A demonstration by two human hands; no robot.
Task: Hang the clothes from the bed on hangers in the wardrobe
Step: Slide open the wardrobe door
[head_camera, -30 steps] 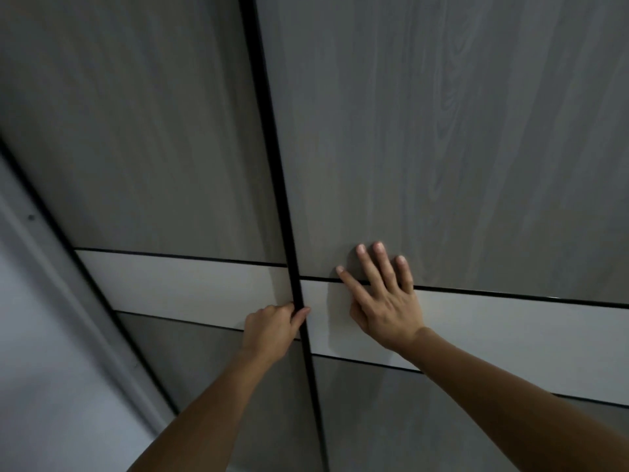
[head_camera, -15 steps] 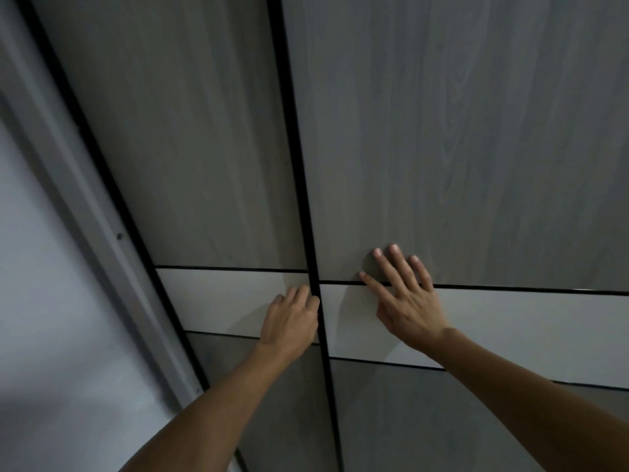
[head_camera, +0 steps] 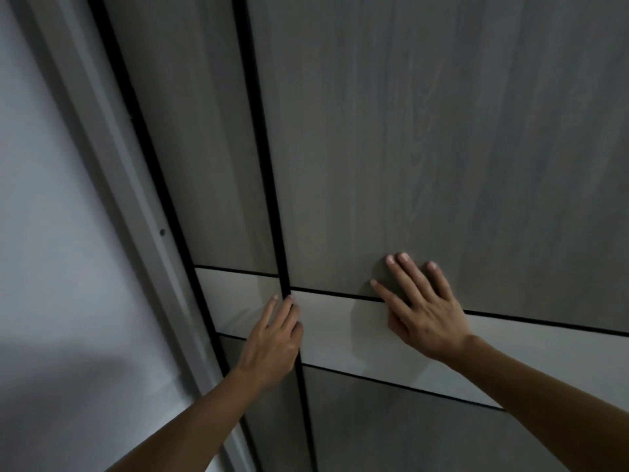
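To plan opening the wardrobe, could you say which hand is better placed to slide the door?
Probably right: the right hand lies flat on the door; the left hand merely touches its edge.

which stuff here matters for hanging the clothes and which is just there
For the job: left door, right door, left hand at their seam, right hand flat on the right door.
Just there: wall, grey side trim. No clothes or hangers in view.
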